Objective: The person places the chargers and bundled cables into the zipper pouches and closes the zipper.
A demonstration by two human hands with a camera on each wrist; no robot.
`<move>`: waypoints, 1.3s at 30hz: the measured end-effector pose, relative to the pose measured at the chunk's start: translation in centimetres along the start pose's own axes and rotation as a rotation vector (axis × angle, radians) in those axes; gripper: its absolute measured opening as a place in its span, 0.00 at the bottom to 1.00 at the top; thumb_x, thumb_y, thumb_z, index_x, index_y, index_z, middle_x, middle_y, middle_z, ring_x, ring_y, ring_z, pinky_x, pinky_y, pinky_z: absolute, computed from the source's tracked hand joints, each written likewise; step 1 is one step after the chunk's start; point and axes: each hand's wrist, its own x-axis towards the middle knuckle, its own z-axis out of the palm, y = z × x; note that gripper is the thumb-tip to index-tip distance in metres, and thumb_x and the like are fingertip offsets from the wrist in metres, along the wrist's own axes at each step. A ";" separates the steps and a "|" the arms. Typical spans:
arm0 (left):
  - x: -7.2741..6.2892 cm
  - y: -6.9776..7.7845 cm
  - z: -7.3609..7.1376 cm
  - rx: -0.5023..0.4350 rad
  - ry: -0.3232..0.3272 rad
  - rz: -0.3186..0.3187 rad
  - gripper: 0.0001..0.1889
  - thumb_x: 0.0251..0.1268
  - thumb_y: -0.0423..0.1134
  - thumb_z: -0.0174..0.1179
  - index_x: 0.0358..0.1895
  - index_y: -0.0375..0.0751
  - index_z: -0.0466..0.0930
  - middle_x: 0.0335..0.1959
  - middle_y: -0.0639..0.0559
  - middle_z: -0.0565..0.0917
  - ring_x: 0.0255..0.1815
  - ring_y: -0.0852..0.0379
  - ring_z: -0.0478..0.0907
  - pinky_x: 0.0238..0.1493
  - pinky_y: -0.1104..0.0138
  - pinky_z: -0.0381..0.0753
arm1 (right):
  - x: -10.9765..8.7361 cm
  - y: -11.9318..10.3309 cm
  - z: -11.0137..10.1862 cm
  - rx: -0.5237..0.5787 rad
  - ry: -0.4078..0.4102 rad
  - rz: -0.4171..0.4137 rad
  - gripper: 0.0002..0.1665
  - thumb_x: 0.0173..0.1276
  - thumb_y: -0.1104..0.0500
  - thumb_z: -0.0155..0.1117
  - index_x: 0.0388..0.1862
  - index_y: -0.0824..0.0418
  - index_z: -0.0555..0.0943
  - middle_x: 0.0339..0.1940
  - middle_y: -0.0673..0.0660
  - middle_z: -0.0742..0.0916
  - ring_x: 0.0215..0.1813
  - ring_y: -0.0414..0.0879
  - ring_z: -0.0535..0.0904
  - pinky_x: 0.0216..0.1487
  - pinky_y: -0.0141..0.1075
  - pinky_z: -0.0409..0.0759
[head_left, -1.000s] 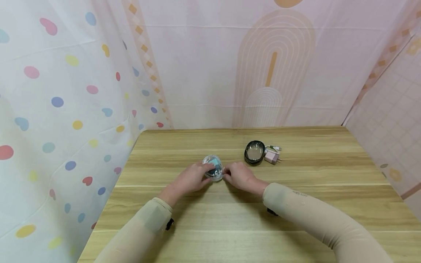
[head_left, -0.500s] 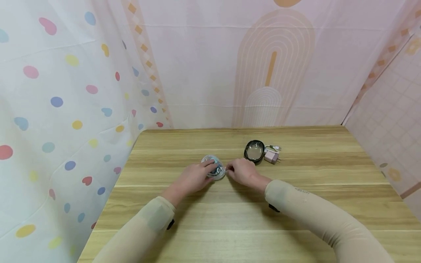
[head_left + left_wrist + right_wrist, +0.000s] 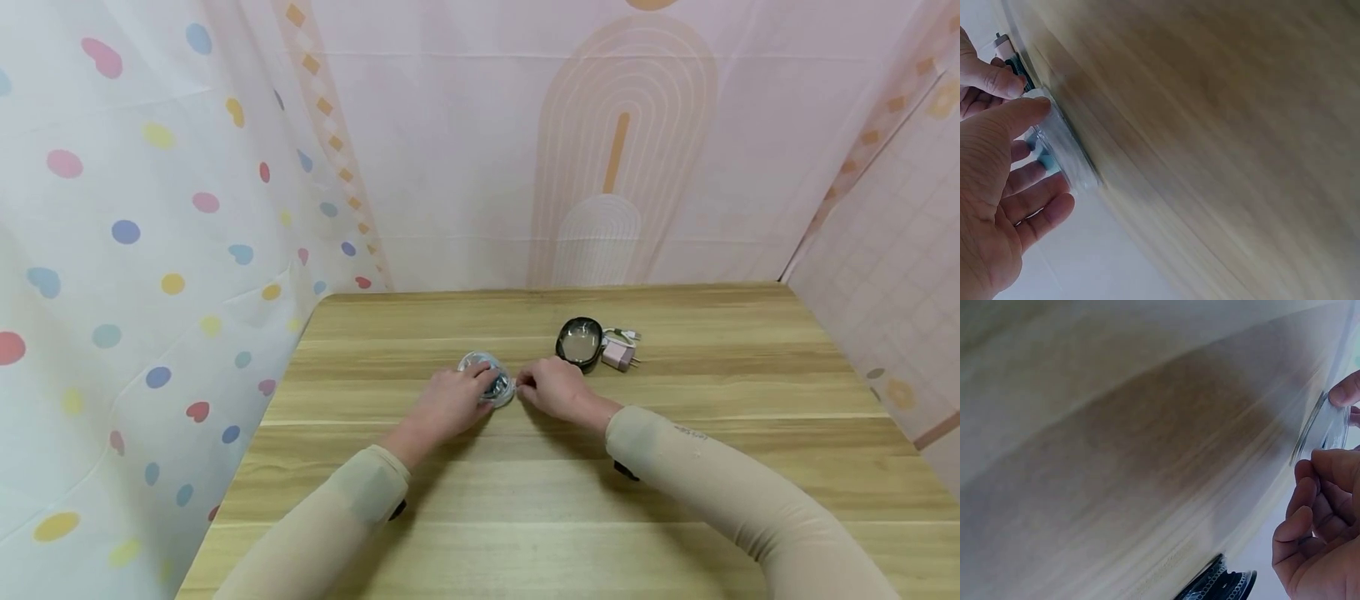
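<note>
A clear oval zip pouch with a pale rim and something dark and blue inside lies on the table. My left hand holds it from the left, fingers over its top. In the left wrist view, the thumb presses one side of the pouch and the fingers reach round the other. At its right end, my right hand pinches with thumb and forefinger, the other fingers curled. What sits between those fingertips looks like a small tab on the rim, mostly hidden. The right wrist view shows the pouch edge-on.
Behind my right hand stands a similar pouch with a black rim. Beside it are a pale pink plug charger and a white cable. Patterned curtains hang at the back and both sides of the wooden table.
My right hand has shifted slightly to the right and away from me along the pouch's end. The left hand's fingers have moved further right over the pouch, covering the blue contents.
</note>
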 end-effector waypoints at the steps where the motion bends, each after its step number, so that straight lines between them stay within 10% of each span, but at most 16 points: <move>1: 0.0 0.0 0.0 0.000 -0.001 -0.003 0.28 0.69 0.52 0.73 0.68 0.45 0.82 0.64 0.46 0.87 0.41 0.44 0.91 0.42 0.52 0.91 | 0.0 0.0 0.0 0.005 -0.006 0.000 0.04 0.74 0.57 0.72 0.37 0.51 0.91 0.35 0.48 0.93 0.36 0.40 0.85 0.40 0.44 0.87; 39: 0.2 0.6 -0.3 0.007 0.016 -0.024 0.28 0.67 0.49 0.75 0.66 0.43 0.84 0.64 0.45 0.87 0.40 0.43 0.91 0.39 0.51 0.91 | -0.8 -0.9 0.6 0.118 -0.021 -0.047 0.03 0.69 0.61 0.74 0.35 0.56 0.93 0.32 0.49 0.94 0.32 0.35 0.84 0.38 0.31 0.84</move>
